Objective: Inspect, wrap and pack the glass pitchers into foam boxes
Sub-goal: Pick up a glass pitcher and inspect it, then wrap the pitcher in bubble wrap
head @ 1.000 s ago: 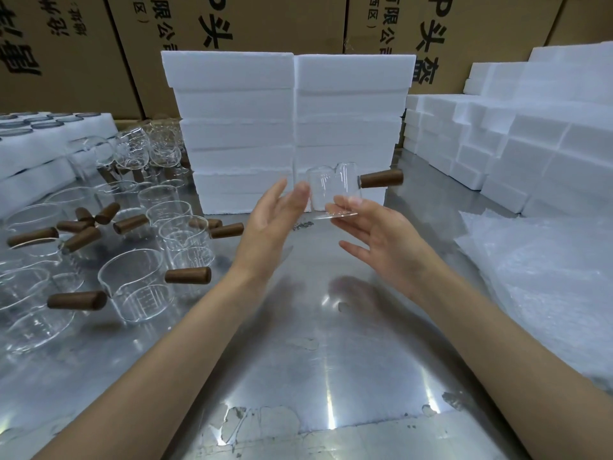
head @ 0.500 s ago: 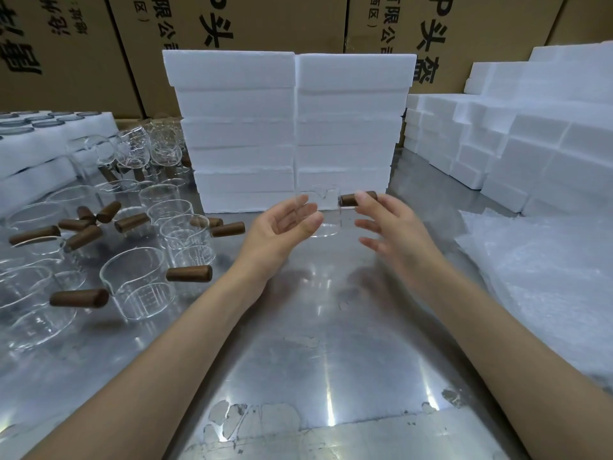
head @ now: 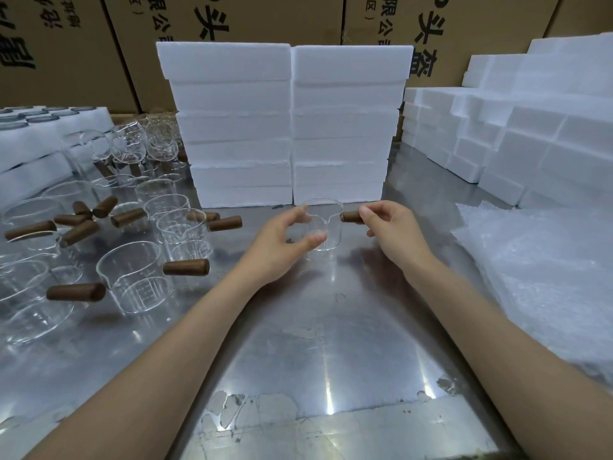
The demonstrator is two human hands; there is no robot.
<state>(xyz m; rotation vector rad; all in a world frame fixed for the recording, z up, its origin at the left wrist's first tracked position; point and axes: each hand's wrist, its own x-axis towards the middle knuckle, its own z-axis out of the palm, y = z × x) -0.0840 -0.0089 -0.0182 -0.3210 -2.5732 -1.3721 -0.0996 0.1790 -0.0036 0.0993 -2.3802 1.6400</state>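
Observation:
A small clear glass pitcher [head: 326, 224] with a brown wooden handle [head: 351, 216] stands upright on the steel table, just in front of the two foam box stacks [head: 288, 127]. My left hand [head: 282, 244] curls round its glass body, thumb in front and fingers at the rim. My right hand [head: 391, 230] pinches the wooden handle from the right. Several more glass pitchers with wooden handles [head: 132, 277] crowd the table's left side.
Loose foam boxes [head: 530, 137] are piled at the back right. A heap of white wrapping sheets [head: 544, 277] lies at the right. Foam trays with dark-rimmed items [head: 49, 134] sit at the far left. Cardboard cartons [head: 83, 44] wall the back. Bare steel table [head: 315, 343] lies between my forearms.
The pitcher, held up between both hands a second ago, has come down onto the table. My right hand shifted from under the glass to the wooden handle, and my left closed round the body.

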